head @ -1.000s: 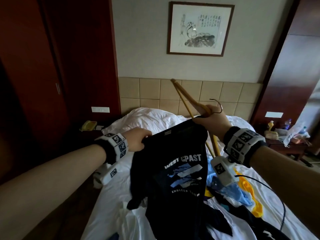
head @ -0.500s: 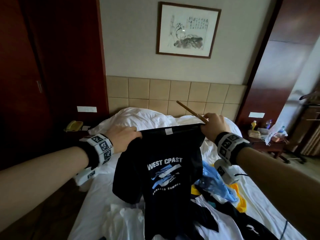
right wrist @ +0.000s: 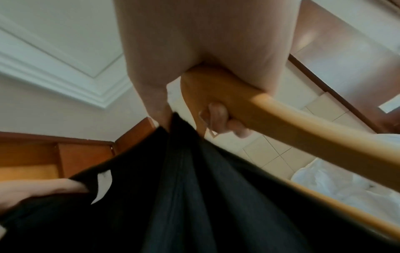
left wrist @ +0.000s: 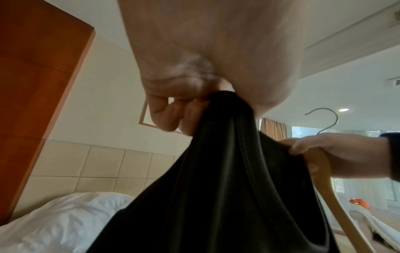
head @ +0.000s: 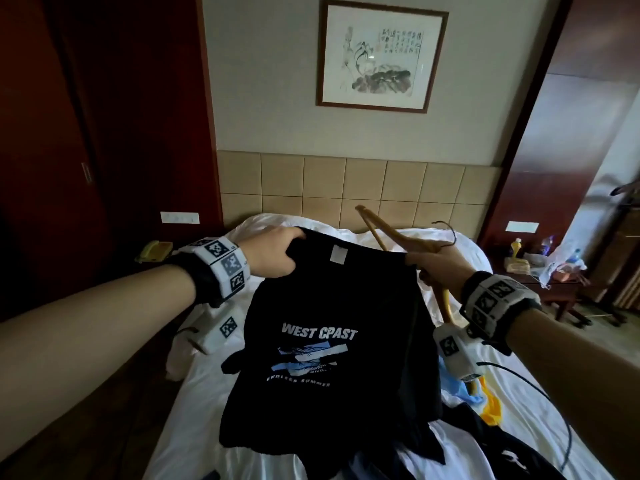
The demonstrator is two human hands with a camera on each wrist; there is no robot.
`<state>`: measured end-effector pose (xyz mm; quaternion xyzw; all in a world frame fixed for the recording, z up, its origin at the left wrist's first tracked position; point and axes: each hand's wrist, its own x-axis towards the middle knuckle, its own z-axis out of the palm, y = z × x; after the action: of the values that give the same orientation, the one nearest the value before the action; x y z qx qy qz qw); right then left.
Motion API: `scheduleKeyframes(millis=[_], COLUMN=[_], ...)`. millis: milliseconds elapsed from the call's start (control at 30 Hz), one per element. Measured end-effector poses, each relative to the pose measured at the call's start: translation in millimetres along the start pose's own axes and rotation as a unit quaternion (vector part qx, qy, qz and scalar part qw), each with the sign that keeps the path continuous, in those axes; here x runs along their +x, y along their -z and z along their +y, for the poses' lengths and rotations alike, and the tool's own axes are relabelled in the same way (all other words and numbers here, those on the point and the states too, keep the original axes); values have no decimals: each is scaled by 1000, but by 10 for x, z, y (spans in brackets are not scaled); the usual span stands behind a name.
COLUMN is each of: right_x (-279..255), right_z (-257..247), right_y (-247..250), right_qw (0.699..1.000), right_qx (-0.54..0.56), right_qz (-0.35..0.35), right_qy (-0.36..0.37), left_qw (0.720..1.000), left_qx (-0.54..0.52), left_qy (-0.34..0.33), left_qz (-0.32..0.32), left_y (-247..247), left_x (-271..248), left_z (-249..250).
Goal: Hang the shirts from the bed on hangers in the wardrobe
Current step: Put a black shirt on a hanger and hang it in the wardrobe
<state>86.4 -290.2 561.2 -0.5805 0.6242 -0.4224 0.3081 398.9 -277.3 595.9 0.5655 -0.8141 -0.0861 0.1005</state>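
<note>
Hanger [head: 398,233] swung back up since half a second ago, hook showing.
We pinched black shirt [head: 332,341] above bed [head: 194,386], left hand [head: 273,251] and right hand [head: 440,265]; right also gripped hanger, lower arm hidden.

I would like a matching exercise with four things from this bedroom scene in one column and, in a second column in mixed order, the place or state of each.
Things:
1. black T-shirt
2. wooden hanger
3. framed picture
4. yellow telephone

Places or states:
A. on the wall above the headboard
B. gripped in the right hand together with one shirt shoulder
C. on the bedside table at the left of the bed
D. held up by both hands over the bed, the left hand at one shoulder

Pairs: 1-D, 2-B, 3-A, 4-C
</note>
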Motion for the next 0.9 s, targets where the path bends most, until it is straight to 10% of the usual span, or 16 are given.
scheduleKeyframes(millis=[200,433,900], right_x=[-325,-680,-621], right_z=[-490,-1027,36], right_y=[141,81,-593], right_qw=[937,825,955], right_qx=[325,520,260], right_qz=[60,-65,-107], right_qy=[115,212,97], left_qw=[997,994,987], left_qx=[69,99,-102], left_qy=[29,-2,86], left_qz=[-22,-43,86], left_y=[87,91,541], left_x=[237,177,-101], left_z=[109,309,-79])
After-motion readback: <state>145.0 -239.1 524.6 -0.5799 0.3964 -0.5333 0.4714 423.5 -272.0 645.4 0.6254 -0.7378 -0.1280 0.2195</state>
